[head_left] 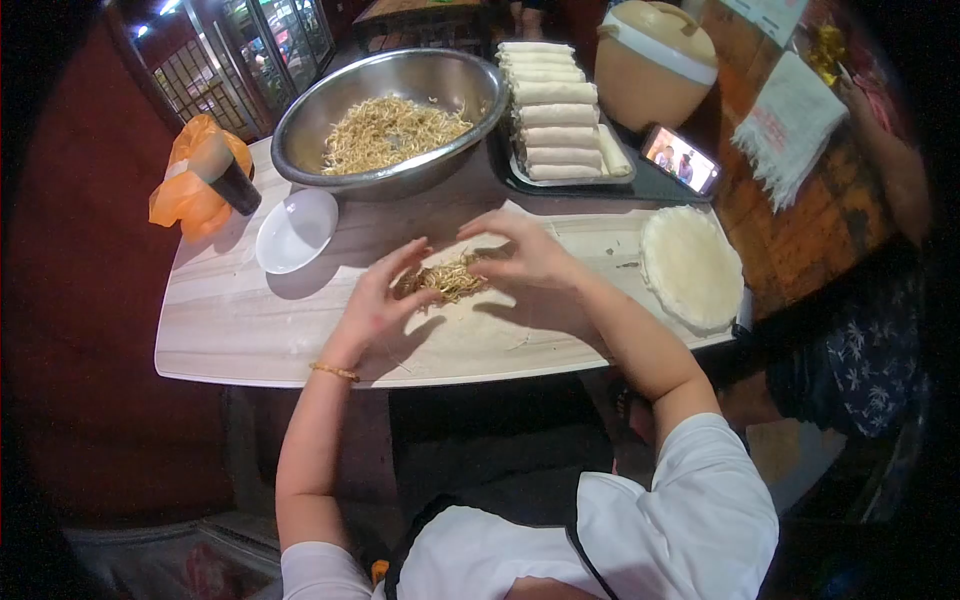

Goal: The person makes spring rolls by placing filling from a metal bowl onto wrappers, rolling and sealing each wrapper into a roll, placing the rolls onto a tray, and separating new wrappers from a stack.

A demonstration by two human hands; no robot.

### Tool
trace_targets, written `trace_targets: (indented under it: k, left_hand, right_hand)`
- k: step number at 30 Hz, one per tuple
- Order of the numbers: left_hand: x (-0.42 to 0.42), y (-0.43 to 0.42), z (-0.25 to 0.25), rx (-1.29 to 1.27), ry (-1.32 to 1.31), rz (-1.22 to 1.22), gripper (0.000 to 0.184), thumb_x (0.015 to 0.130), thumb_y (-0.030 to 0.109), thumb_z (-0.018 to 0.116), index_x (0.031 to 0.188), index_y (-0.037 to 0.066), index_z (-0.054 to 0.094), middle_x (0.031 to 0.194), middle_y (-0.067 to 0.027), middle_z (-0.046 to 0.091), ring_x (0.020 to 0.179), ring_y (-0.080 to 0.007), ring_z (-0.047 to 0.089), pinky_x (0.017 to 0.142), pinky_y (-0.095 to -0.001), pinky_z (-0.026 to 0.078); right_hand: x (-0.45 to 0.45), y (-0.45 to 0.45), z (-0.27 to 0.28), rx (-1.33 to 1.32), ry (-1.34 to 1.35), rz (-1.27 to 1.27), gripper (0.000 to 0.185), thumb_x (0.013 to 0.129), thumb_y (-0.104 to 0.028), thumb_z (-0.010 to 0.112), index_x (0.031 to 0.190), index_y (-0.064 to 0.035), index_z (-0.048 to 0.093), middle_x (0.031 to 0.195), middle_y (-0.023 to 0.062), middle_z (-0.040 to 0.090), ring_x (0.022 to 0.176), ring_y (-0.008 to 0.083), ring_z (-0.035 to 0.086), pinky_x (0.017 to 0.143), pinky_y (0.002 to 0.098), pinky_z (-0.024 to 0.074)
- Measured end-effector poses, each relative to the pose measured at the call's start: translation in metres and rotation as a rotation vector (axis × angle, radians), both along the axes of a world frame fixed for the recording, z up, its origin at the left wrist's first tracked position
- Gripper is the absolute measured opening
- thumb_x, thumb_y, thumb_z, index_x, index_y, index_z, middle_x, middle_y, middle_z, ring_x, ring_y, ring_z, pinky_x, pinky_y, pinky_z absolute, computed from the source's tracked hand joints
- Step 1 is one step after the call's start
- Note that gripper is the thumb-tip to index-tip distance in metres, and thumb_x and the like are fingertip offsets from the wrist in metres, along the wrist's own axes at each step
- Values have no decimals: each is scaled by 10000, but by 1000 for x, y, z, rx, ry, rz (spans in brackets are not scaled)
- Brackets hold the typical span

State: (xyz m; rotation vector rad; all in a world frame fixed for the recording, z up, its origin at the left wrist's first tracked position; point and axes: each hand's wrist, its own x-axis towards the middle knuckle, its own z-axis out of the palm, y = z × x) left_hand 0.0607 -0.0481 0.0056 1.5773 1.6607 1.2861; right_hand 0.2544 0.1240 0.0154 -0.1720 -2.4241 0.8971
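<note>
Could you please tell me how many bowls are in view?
2: a large metal bowl holding shredded filling, towards the far side of the table, and a small white bowl nearer, to its left.

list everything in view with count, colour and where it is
pale table: 1, centre
steel bowl: 1, silver, back centre, holding brownish shreds
white bowl: 1, left
cup: 1, dark contents, far left
bag: 1, orange, beside cup
rolls: stacked, over ten, cream, on tray
tray: 1, silver, back right
phone: 1, lit screen, right of tray
lidded container: 1, tan, behind phone
round sheets: 1 stack, cream, right
cloth: 1, white, far right
filling: 1 heap, brownish, between hands
wrapper: 1, cream, under filling
other person's arm: 1, far right
bracelet: 1, yellowish, left wrist
left hand, right hand: curved around filling
</note>
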Motion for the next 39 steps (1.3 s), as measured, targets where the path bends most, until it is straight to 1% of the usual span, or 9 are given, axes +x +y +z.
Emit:
trace_targets:
  k: [9,14,18,25,27,28,29,31,39]
  left_hand:
    - [-60,-21,-15,0,290,478,145,842,115,663,934,3,672,840,-134,685,756,-214,654,656,-327,495]
    - [-60,-5,-25,-186,428,538,324,740,270,736,775,-34,632,755,-177,647,698,-279,644,660,-360,499]
    - [-55,9,-27,-196,385,471,293,755,250,709,760,-30,624,714,-164,632,667,-285,632,631,-366,497]
    - [-45,9,-23,-123,-93,476,293,879,286,662,981,22,587,745,-12,565,590,-94,523,494,-250,422]
    - [-32,1,-8,-169,-244,526,307,899,300,647,1025,31,569,771,2,548,579,-77,505,475,-228,401]
    - [-31,-3,-5,-224,-369,462,316,900,305,648,1039,35,562,790,4,545,572,-73,496,471,-229,400]
    - [-31,-8,-3,-276,-495,396,324,901,311,649,1053,40,556,809,6,543,566,-70,487,467,-229,399]
    - [-32,-18,0,-311,-470,353,318,910,317,631,1046,35,574,803,8,552,585,-66,494,487,-233,407]
    - [-20,-22,13,-327,-471,160,254,935,216,599,1091,18,635,941,-29,643,723,-88,627,567,-206,469]
  right_hand:
    - [4,42,-18,-64,-294,-559,329,759,-291,738,823,26,680,808,207,670,801,350,663,750,412,523]
    - [-10,36,-23,19,-461,-590,350,707,-303,723,784,37,692,895,253,674,899,387,660,800,452,523]
    - [-18,29,-27,94,-433,-584,310,740,-247,676,875,32,674,900,247,675,898,392,658,808,465,519]
    - [-16,16,-13,-115,-252,-468,321,833,-265,646,961,21,575,949,224,667,904,374,656,764,462,515]
    - [-12,8,-6,-442,-192,-433,345,866,-300,644,971,19,567,949,196,666,831,320,666,726,418,523]
    - [-14,16,-13,-364,-181,-406,334,937,-317,588,1042,-5,533,840,66,608,731,193,619,612,330,503]
    - [-9,23,-21,-364,-185,-390,334,937,-317,588,1042,-5,533,840,66,608,731,193,619,612,330,503]
    - [5,16,-4,-900,-292,-248,314,957,-301,552,1057,-3,541,847,68,605,743,159,611,586,315,493]
    - [14,7,-9,-948,-287,-60,205,942,-141,507,1038,11,604,873,58,626,756,138,616,633,274,506]
